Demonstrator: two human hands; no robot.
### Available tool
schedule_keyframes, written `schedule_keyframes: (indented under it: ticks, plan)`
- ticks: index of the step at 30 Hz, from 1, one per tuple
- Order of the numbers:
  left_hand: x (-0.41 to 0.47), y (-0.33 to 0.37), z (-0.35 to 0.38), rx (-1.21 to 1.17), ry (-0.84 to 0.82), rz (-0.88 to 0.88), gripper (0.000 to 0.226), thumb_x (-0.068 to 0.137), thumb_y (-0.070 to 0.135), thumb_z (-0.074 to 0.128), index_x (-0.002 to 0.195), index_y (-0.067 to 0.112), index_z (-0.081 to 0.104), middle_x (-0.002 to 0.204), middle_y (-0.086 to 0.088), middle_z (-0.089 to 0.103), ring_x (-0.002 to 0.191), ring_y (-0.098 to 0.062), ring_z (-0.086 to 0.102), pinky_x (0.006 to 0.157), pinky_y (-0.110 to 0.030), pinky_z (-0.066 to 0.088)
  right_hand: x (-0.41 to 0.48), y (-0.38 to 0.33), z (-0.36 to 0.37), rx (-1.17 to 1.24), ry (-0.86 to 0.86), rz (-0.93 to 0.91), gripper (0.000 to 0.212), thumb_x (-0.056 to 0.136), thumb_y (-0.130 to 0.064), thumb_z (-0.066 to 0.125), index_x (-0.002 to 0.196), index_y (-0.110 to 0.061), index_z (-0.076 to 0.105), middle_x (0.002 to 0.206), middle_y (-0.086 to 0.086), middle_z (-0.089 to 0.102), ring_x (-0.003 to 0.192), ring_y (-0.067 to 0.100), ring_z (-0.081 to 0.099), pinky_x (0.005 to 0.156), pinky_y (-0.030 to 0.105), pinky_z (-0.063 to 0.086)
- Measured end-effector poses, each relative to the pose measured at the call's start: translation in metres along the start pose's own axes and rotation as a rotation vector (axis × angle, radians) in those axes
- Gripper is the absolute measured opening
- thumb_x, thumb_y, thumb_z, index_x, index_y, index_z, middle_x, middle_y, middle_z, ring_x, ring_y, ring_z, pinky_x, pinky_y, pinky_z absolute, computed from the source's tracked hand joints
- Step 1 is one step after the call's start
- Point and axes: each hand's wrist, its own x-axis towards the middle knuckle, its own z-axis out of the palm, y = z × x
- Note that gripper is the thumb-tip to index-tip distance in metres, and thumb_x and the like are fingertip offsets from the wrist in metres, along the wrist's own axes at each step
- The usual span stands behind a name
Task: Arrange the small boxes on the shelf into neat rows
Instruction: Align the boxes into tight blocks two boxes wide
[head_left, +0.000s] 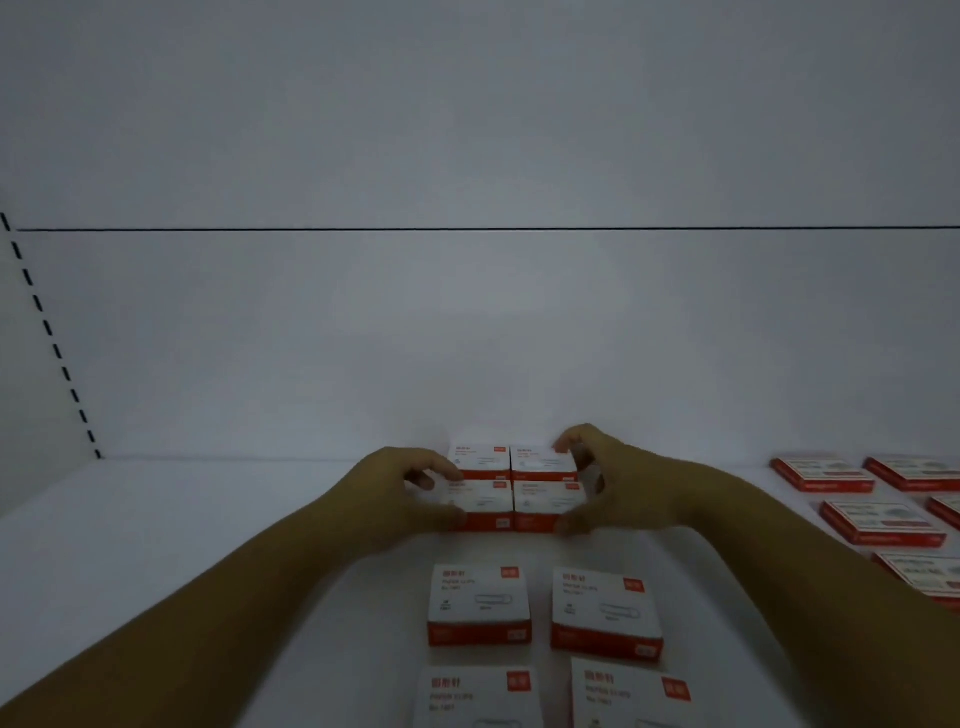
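Left hand (400, 488): I see its grip spread in a curve, thumb near me and fingertips farther back, pressed against the outer left side of the four-box block (517, 486).

Right hand (613, 483): I see its grip likewise spread, thumb at the near right corner and fingertips over the far right top edge of the same block; the box faces under the fingers are partly hidden.

Four-box block: paper-clip boxes, white tops with red fronts, two across and two deep, touching one another, enclosed between the two grips near the back of the shelf (208, 519).

Near left box (479, 605): a paper-clip box on the shelf nearer me than the grips, apart from the block, roughly squared with it.

Near right box (605, 613): beside the near left box with a gap between, turned slightly askew.

Front pair (550, 699): two more paper-clip boxes nearest me, cut by the lower edge, the right one tilted.

Flat red-edged boxes (878, 522): several thinner packs, well apart to the right of the right grip; their print is too blurred to read.

Back panel (467, 338): plain white wall beyond the grips, dashed slots at its left.
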Motion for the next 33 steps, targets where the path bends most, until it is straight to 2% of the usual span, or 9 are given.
schedule_keyframes:
  ticks: [2, 4, 7, 12, 17, 21, 25, 29, 33]
  plan:
    - [0.001, -0.001, 0.001, 0.04, 0.058, 0.006, 0.03, 0.068, 0.036, 0.078, 0.095, 0.037, 0.066, 0.092, 0.013, 0.059, 0.079, 0.0, 0.057, 0.071, -0.015, 0.045, 0.002, 0.006, 0.007, -0.056, 0.147, -0.042, 0.068, 0.064, -0.049, 0.078, 0.118, -0.037, 0.039, 0.118, -0.011, 0.048, 0.093, 0.005, 0.052, 0.075, 0.02, 0.046]
    - [0.001, -0.003, 0.003, 0.077, 0.1, 0.013, 0.033, 0.069, 0.039, 0.075, 0.101, 0.034, 0.068, 0.089, 0.015, 0.06, 0.076, 0.001, 0.058, 0.066, -0.012, 0.043, 0.003, 0.013, 0.011, -0.102, 0.236, -0.072, 0.061, 0.063, -0.054, 0.075, 0.112, -0.038, 0.044, 0.113, -0.013, 0.049, 0.088, 0.002, 0.05, 0.07, 0.016, 0.042]
    - [0.003, -0.004, 0.005, 0.117, 0.124, 0.018, 0.04, 0.069, 0.043, 0.074, 0.107, 0.032, 0.067, 0.09, 0.015, 0.061, 0.079, 0.001, 0.057, 0.066, -0.011, 0.041, 0.003, 0.017, 0.015, -0.122, 0.284, -0.098, 0.056, 0.064, -0.053, 0.074, 0.109, -0.04, 0.044, 0.113, -0.015, 0.048, 0.086, -0.001, 0.05, 0.07, 0.014, 0.042]
    - [0.006, -0.004, 0.006, 0.179, 0.089, 0.031, 0.047, 0.068, 0.046, 0.074, 0.111, 0.031, 0.065, 0.081, 0.019, 0.055, 0.073, 0.001, 0.055, 0.059, -0.005, 0.036, 0.0, 0.017, 0.016, -0.114, 0.331, -0.111, 0.053, 0.062, -0.05, 0.076, 0.106, -0.039, 0.048, 0.109, -0.016, 0.05, 0.083, -0.001, 0.051, 0.069, 0.013, 0.041]
    - [0.012, -0.008, 0.01, 0.187, 0.088, 0.02, 0.051, 0.068, 0.048, 0.073, 0.114, 0.03, 0.063, 0.108, 0.007, 0.065, 0.07, 0.002, 0.052, 0.058, -0.006, 0.034, -0.006, 0.013, 0.016, -0.11, 0.34, -0.108, 0.046, 0.066, -0.049, 0.075, 0.104, -0.039, 0.05, 0.103, -0.02, 0.053, 0.078, -0.002, 0.055, 0.06, 0.01, 0.042]
    - [0.013, -0.012, 0.012, 0.189, 0.099, 0.035, 0.051, 0.068, 0.05, 0.073, 0.114, 0.031, 0.063, 0.112, 0.006, 0.064, 0.073, 0.001, 0.051, 0.06, -0.008, 0.034, -0.011, 0.011, 0.019, -0.077, 0.34, -0.123, 0.048, 0.071, -0.048, 0.071, 0.115, -0.037, 0.056, 0.107, -0.019, 0.062, 0.073, -0.009, 0.058, 0.058, 0.007, 0.043]
    - [0.013, -0.013, 0.015, 0.212, 0.107, 0.063, 0.048, 0.07, 0.049, 0.071, 0.114, 0.032, 0.062, 0.122, 0.007, 0.06, 0.087, -0.001, 0.047, 0.072, -0.015, 0.035, -0.012, 0.009, 0.026, -0.098, 0.354, -0.131, 0.052, 0.076, -0.05, 0.066, 0.124, -0.034, 0.055, 0.115, -0.017, 0.063, 0.072, -0.01, 0.057, 0.062, 0.007, 0.043]
    - [0.013, -0.013, 0.015, 0.202, 0.11, 0.081, 0.047, 0.071, 0.048, 0.071, 0.114, 0.03, 0.063, 0.119, 0.007, 0.062, 0.085, 0.0, 0.048, 0.065, -0.008, 0.032, -0.015, 0.006, 0.03, -0.11, 0.358, -0.171, 0.047, 0.08, -0.051, 0.062, 0.124, -0.037, 0.054, 0.115, -0.019, 0.064, 0.073, -0.022, 0.054, 0.057, 0.0, 0.04]
    - [0.012, -0.011, 0.013, 0.178, 0.111, 0.077, 0.043, 0.071, 0.045, 0.073, 0.11, 0.029, 0.064, 0.115, 0.006, 0.063, 0.086, -0.003, 0.052, 0.064, -0.007, 0.034, -0.014, 0.007, 0.033, -0.207, 0.386, -0.139, 0.053, 0.081, -0.052, 0.059, 0.13, -0.033, 0.05, 0.116, -0.015, 0.064, 0.066, -0.012, 0.054, 0.059, 0.002, 0.036]
